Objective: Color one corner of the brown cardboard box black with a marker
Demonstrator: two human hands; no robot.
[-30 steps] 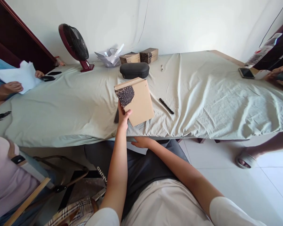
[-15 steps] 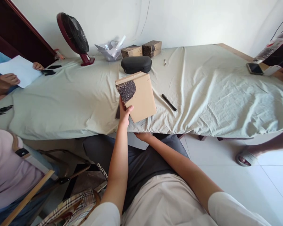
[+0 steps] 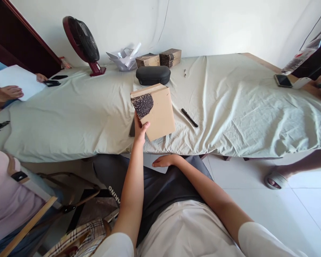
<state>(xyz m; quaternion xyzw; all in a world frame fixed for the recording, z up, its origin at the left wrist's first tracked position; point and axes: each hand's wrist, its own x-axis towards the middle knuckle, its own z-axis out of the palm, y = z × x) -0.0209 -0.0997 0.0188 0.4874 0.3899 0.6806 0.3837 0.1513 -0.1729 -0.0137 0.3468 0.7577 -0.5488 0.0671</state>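
My left hand (image 3: 140, 129) grips a cardboard box (image 3: 160, 112) by its left side, thumb on the broad face and the other fingers mostly hidden behind. One corner of the box is scribbled over in black ink. The box is tilted above the front part of the cloth-covered table. A dark flat thing (image 3: 132, 128) shows behind my left wrist. Over my lap, just below the table edge, my right hand (image 3: 164, 161) holds nothing that I can see, its fingers stretched out to the left. A black pen (image 3: 189, 117) lies to the right of the box.
Behind the box sit a black zip case (image 3: 153, 75), two scribbled boxes (image 3: 170, 58) and a clear plastic bowl (image 3: 127, 62) of papers. A fan (image 3: 82, 43) stands back left. One person holds white paper (image 3: 18, 82); near another person lies a phone (image 3: 283, 81). A chair (image 3: 69, 200) is at my left.
My right hand has come back from the table's front edge to above my lap. The left hand still holds the box in nearly the same pose. The view has shifted slightly.
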